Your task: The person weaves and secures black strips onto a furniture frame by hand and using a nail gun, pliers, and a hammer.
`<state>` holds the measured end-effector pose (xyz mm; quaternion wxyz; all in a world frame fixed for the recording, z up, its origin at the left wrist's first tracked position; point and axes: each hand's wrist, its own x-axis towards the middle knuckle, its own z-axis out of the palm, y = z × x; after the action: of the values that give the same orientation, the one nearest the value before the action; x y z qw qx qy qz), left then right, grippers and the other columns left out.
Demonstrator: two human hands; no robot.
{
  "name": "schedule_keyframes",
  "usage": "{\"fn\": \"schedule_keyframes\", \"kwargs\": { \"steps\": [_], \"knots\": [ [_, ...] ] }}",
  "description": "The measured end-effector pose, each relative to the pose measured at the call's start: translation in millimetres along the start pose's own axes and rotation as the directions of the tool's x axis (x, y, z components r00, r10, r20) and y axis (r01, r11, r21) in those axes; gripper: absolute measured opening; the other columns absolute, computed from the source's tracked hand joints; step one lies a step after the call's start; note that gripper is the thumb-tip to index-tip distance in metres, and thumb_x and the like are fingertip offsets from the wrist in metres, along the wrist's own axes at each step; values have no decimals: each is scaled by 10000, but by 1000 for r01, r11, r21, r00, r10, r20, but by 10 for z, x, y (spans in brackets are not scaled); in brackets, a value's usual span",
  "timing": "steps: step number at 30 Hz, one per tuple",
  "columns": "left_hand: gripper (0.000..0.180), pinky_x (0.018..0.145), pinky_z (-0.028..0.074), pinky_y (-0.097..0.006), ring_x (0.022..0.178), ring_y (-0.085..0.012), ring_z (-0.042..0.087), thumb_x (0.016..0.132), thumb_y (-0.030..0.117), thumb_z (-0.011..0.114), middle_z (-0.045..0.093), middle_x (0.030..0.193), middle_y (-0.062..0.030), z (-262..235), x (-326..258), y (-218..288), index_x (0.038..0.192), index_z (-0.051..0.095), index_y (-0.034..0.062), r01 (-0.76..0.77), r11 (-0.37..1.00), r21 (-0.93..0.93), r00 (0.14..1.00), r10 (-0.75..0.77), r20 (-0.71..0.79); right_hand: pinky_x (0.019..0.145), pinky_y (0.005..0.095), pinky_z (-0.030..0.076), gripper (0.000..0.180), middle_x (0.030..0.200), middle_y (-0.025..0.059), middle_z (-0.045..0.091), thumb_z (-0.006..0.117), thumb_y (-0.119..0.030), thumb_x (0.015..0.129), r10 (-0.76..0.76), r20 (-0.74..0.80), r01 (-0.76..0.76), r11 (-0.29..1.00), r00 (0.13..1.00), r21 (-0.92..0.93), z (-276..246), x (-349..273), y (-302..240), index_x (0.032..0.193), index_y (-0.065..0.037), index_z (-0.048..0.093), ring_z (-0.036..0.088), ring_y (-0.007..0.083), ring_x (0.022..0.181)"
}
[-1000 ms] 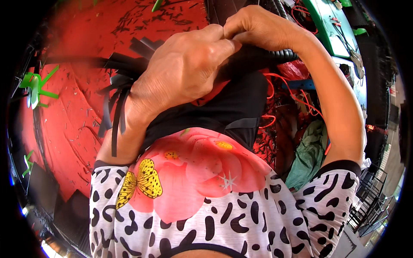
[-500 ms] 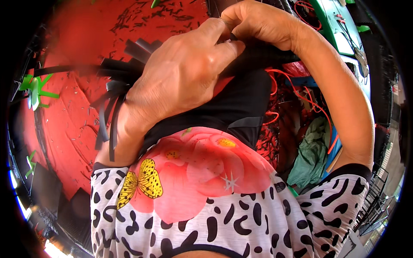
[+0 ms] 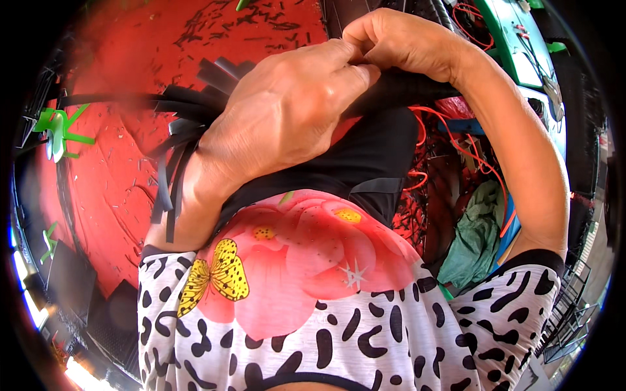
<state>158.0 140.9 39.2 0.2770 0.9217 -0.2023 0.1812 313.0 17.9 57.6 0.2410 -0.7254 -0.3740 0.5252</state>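
My left hand [image 3: 280, 111] reaches up from the lower left, its fingers closed. Flat black strips [image 3: 192, 104] fan out from under it toward the left, and some hang down past the wrist. My right hand [image 3: 398, 39] comes round from the right with its fingers bent in a pinch. The fingertips of both hands meet at the upper middle. Whatever is pinched between them is hidden by the fingers. Dark material [image 3: 398, 91] lies just below the hands, above my black-clad lap [image 3: 352, 150].
Short black scraps [image 3: 241, 26] litter the red floor covering [image 3: 98, 195]. Green star-shaped legs [image 3: 62, 133] stand at the left. On the right are red cords [image 3: 456, 140], a crumpled green bag [image 3: 473, 234] and a teal-edged table [image 3: 515, 45]. A dark wire rack [image 3: 567, 313] is at lower right.
Both hands have shifted slightly right and down in the picture, along with the surroundings. The fingertips have drawn closer, covering the dark bit that showed between them.
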Motion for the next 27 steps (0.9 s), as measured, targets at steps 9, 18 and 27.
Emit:
{"fn": "schedule_keyframes", "kwargs": {
  "steps": [9, 18, 27],
  "knots": [
    [242, 702, 517, -353, 850, -335, 620, 769, -39, 595, 613, 993, -163, -4, -8, -5, 1010, 614, -18, 1, 1000, -5, 1000, -1, -3, 579, 218, 375, 82, 677, -40, 546, 638, -98, 693, -127, -184, 131, 991, 975, 9, 49, 8, 112, 744, -40, 614, 468, 51, 633],
    [288, 731, 523, -345, 869, -329, 623, 731, -77, 605, 616, 987, -170, 3, 6, -9, 1013, 614, -23, 22, 999, -45, 1000, -21, 18, 585, 205, 368, 92, 670, -55, 539, 629, -68, 673, -149, -114, 149, 989, 982, -10, 8, 29, 179, 757, -32, 627, 451, 30, 633],
    [301, 711, 516, -364, 834, -338, 629, 707, -100, 590, 639, 883, -174, -21, 35, -40, 998, 618, -26, 57, 993, -106, 998, -54, 29, 653, 228, 439, 120, 714, 33, 586, 536, -25, 760, -465, -393, 349, 877, 793, -331, 213, -194, 93, 840, 37, 600, 537, 86, 678]
  ]
}}
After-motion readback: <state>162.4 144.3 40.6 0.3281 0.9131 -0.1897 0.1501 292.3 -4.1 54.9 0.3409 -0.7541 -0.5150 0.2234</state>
